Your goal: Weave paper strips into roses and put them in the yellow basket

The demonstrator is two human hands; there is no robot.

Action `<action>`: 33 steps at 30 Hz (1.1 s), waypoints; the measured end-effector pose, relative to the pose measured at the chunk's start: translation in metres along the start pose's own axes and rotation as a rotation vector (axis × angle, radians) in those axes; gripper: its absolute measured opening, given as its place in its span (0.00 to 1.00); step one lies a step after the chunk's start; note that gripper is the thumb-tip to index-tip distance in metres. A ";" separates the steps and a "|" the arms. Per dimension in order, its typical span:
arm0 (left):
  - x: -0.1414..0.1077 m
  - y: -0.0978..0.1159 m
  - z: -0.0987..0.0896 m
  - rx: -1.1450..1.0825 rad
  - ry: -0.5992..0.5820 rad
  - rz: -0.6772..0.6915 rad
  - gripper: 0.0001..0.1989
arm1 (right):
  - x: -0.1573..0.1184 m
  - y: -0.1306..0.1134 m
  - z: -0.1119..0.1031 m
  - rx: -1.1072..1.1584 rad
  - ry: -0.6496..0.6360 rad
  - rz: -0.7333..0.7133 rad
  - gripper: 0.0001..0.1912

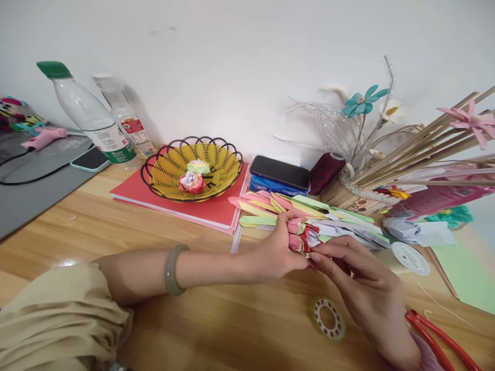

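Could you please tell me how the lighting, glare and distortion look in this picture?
Head view: soft light, with a small bright glare patch on the wooden table just above the beige sleeve; a faint shadow on the wall beside the smaller bottle; apparent wide-angle stretch towards the edges, the green-capped bottle leaning outward; its fine label print too soft to read.

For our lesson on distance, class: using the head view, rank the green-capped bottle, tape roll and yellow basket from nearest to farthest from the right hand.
1. Tape roll, beside the right hand.
2. Yellow basket, left, on red paper.
3. Green-capped bottle, left of the basket.
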State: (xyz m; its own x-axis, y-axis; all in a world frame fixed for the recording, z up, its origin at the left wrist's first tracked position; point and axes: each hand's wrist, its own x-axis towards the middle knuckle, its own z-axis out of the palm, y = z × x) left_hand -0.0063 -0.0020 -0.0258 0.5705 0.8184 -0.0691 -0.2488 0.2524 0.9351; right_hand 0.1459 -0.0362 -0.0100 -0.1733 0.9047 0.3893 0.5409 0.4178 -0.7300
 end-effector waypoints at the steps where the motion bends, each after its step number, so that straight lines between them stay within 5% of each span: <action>1: 0.000 0.000 0.000 -0.005 0.006 -0.016 0.31 | 0.000 0.000 0.000 0.004 -0.003 -0.013 0.03; 22: 0.002 0.006 0.006 -0.212 0.099 -0.147 0.34 | 0.001 0.003 -0.002 -0.462 -0.008 -0.372 0.03; 33: 0.002 0.014 0.003 -0.349 -0.052 -0.190 0.22 | 0.005 0.001 -0.011 -0.267 0.135 -0.310 0.07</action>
State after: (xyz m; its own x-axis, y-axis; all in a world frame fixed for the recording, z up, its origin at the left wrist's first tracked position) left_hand -0.0062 0.0016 -0.0118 0.6683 0.7156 -0.2032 -0.3811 0.5640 0.7326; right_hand 0.1547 -0.0322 -0.0022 -0.2613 0.7132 0.6504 0.6770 0.6157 -0.4031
